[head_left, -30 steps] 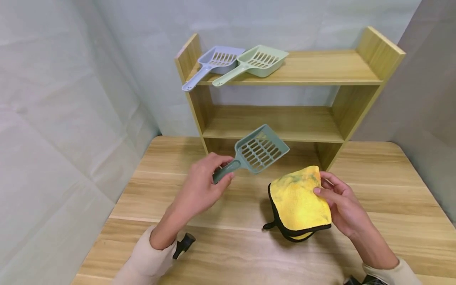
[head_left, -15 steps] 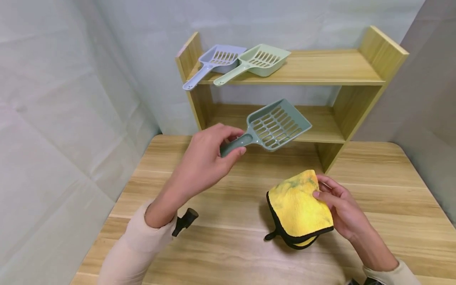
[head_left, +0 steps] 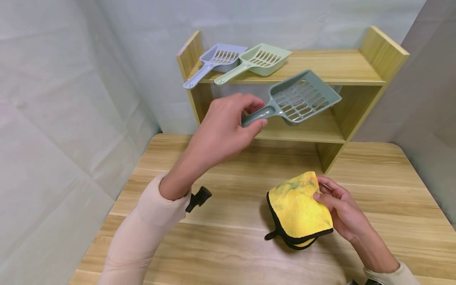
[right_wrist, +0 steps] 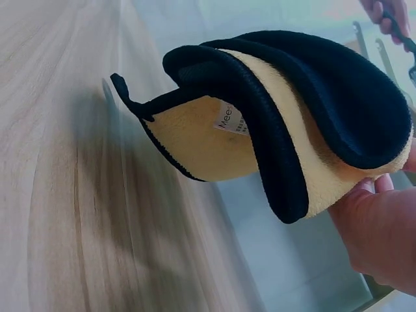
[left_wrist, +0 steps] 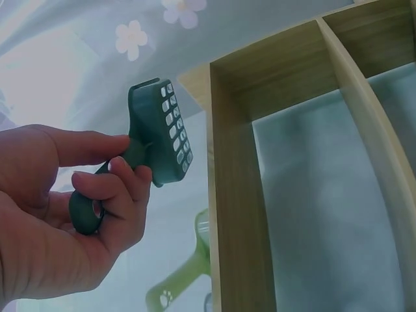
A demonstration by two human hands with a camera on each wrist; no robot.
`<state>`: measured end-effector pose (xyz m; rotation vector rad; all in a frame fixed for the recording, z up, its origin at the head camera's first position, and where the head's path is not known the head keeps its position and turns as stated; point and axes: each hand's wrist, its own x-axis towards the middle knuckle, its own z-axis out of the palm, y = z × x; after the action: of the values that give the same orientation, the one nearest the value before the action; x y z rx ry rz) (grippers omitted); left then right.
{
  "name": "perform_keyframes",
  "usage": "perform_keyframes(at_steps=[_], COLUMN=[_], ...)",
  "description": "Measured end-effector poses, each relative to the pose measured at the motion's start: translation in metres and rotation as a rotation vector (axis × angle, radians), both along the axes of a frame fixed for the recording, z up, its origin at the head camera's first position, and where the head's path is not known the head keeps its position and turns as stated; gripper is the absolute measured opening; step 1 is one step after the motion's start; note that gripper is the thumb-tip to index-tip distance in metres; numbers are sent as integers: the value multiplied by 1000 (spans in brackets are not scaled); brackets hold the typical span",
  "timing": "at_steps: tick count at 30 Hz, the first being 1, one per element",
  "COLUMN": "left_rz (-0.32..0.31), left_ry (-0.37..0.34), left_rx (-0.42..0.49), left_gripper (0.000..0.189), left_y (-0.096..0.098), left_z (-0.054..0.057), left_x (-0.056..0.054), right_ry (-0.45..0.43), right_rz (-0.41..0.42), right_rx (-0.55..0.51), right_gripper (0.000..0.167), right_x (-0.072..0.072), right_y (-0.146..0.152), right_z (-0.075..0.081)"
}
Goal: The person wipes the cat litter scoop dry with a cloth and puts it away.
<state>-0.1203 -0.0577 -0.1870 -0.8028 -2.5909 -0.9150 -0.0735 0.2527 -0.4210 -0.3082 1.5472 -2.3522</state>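
My left hand (head_left: 228, 126) grips the handle of a dark green slotted litter scoop (head_left: 303, 97), raised in front of the shelf with its basket towards the right. In the left wrist view the fingers curl round the scoop's handle (left_wrist: 84, 211). Lower right, my right hand (head_left: 342, 208) pinches a folded yellow cloth (head_left: 299, 206) with black edging just above the table. The right wrist view shows the cloth's folds (right_wrist: 279, 130), a hanging loop and a small label. On the shelf's top lie a lavender scoop (head_left: 222, 57) and a pale green scoop (head_left: 267, 59), side by side.
A wooden shelf unit (head_left: 367, 77) with raised side panels stands at the back of the wooden table (head_left: 228, 253). Pale sheeting (head_left: 64, 118) hangs behind and to the left. The two scoops' handles stick out over the top shelf's front edge.
My left hand has lifted the dark green scoop up and to the right, from above the table to near the top shelf's height. The cloth in my right hand has dipped slightly.
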Motion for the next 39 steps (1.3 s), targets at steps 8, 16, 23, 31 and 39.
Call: perform_keyframes(at_steps=[8,16,23,31,39], left_rz=[19,87,174,206,265], left_ry=[-3,-45,-54,-31,-67], left_rx=[-26,-71,-99,-97,-96], left_gripper=[27,24,22,57,39], left_y=[22,48,66,85,80], left_z=[18,33,39,33,31], left_x=[-20,-40,-59,-82,-79], right_ry=[9,11,13,3,6], right_rz=[9,8,11,18,17], right_rx=[-1,-2,-2,-16,-13], right_gripper=[45,46,46,47,47], right_x=[0,-1,-1,-1,-2], right_y=[1,2,3,2,3], right_z=[2,1,2,2,-1])
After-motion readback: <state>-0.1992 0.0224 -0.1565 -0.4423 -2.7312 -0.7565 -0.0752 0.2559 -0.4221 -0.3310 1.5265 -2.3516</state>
